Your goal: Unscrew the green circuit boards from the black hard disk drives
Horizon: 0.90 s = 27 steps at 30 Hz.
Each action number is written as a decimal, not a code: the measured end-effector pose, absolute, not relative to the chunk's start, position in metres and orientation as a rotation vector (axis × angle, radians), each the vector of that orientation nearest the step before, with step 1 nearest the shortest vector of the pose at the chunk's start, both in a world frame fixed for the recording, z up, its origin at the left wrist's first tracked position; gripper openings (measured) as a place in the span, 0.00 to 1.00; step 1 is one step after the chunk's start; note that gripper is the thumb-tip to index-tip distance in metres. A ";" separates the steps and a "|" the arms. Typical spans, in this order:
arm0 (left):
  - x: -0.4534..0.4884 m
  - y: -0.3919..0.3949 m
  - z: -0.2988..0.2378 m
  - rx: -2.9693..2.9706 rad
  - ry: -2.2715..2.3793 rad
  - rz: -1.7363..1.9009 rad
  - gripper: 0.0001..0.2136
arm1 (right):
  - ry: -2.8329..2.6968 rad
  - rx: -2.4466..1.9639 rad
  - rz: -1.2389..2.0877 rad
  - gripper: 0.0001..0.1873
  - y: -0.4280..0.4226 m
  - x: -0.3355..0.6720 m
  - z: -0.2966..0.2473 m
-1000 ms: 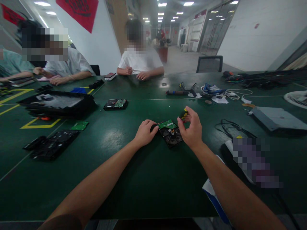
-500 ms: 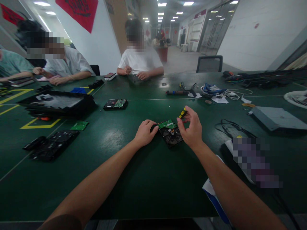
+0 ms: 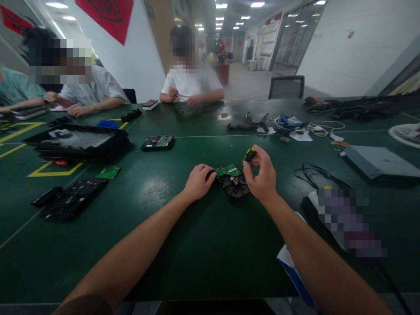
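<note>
You seem to be at screwdriver work, which calls for a steadied drive and a well-seated tip. From the left: one dark casing [image 3: 77, 199], one loose green board [image 3: 109, 172], one spare drive [image 3: 158, 143]. Your left hand [image 3: 199, 183] curls narrowly at the worked drive [image 3: 234, 189], on the tabletop [image 3: 183, 245] between your hands; you can't tell whether it grips. Your right hand [image 3: 260, 173] pinches one screwdriver [image 3: 250, 154].
</note>
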State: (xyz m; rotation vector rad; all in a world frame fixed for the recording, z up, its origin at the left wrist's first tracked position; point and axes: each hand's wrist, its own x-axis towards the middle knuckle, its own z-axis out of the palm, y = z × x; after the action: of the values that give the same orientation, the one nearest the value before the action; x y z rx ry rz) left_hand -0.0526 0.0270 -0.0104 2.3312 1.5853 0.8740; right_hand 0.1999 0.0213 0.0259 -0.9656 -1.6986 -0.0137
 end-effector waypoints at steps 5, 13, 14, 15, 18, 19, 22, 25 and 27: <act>-0.053 0.028 -0.012 2.324 1.583 0.875 0.12 | -1.700 -0.959 0.025 0.36 0.022 0.200 0.024; -0.054 0.028 -0.013 2.340 1.574 0.886 0.12 | -1.695 -0.982 -0.039 0.34 0.022 0.202 0.027; -0.054 0.028 -0.013 2.340 1.575 0.883 0.12 | -1.694 -0.984 -0.032 0.34 0.022 0.202 0.027; -0.054 0.028 -0.013 2.339 1.574 0.881 0.12 | -1.693 -0.982 -0.021 0.34 0.022 0.202 0.027; -0.055 0.029 -0.014 2.338 1.569 0.885 0.12 | -1.694 -0.967 0.014 0.35 0.022 0.201 0.026; -0.055 0.029 -0.015 2.338 1.569 0.890 0.13 | -1.695 -0.966 0.013 0.35 0.022 0.200 0.026; -0.056 0.030 -0.017 2.346 1.562 0.904 0.13 | -1.702 -0.973 -0.035 0.34 0.021 0.200 0.026; -0.056 0.031 -0.018 2.350 1.561 0.907 0.13 | -1.699 -0.986 -0.080 0.34 0.020 0.201 0.028; -0.056 0.031 -0.019 2.344 1.568 0.908 0.13 | -1.699 -1.000 -0.092 0.35 0.020 0.201 0.030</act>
State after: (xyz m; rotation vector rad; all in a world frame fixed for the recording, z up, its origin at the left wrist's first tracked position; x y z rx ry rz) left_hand -0.0556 0.0311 -0.0188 2.3443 1.5678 0.9076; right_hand 0.2012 0.0200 0.0296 -0.9998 -1.6990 -0.0919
